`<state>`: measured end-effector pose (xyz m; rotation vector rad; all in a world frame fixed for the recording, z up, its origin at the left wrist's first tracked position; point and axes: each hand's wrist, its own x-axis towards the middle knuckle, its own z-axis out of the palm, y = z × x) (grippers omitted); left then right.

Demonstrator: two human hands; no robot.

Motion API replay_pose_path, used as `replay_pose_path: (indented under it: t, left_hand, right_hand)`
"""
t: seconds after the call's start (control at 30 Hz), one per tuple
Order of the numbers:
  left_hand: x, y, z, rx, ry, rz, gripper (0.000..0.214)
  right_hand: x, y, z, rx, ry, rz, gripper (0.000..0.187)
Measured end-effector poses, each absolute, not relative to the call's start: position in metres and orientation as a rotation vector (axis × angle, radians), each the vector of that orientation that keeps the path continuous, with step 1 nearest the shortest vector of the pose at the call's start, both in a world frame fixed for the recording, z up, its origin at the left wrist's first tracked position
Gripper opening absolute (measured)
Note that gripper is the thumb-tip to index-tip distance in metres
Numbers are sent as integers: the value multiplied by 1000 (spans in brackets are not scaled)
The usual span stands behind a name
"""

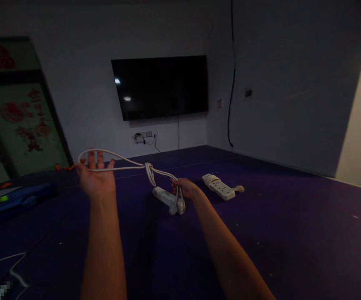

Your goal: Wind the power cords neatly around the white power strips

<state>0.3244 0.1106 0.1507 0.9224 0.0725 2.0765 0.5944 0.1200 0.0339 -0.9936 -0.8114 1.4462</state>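
Note:
A loop of white power cord (124, 168) is stretched between my two hands, with a wrapped knot in its middle. My left hand (97, 177) faces palm up with its fingers spread, and the end of the loop lies across the fingers. My right hand (183, 188) is closed around the cord strands near a white power strip (164, 196). The strip hangs or rests just below that hand; I cannot tell whether it touches the purple surface. To the right lies a second power strip (220, 188) with its cord wound around one end and its plug beside it.
The purple surface (292, 225) spreads up to the walls. Blue cloth (27, 200) with a bright green item lies at the left. Another white cord (16, 271) curls at the lower left. A television (164, 87) hangs on the back wall above sockets (145, 135).

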Motion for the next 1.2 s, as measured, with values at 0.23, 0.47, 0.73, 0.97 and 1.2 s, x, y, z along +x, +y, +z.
replay_pose_path:
  t: [0.23, 0.47, 0.73, 0.97, 1.2]
  left_hand:
    - [356, 119, 141, 1079, 141, 2109, 22]
    - [416, 108, 126, 1643, 178, 1704, 14]
    - [440, 90, 103, 2550, 667, 749, 16]
    - [457, 98, 79, 2636, 827, 683, 23]
    - [466, 101, 65, 2628, 850, 712, 18]
  right_hand:
    - [580, 129, 38, -1171, -712, 1524, 20]
    - [576, 125, 44, -1099, -669, 1567, 33]
    - [587, 121, 44, -831, -778, 1630, 72]
    - [597, 126, 35, -1015, -910, 1543, 59]
    - [600, 133, 26, -1231, -901, 1325, 62]
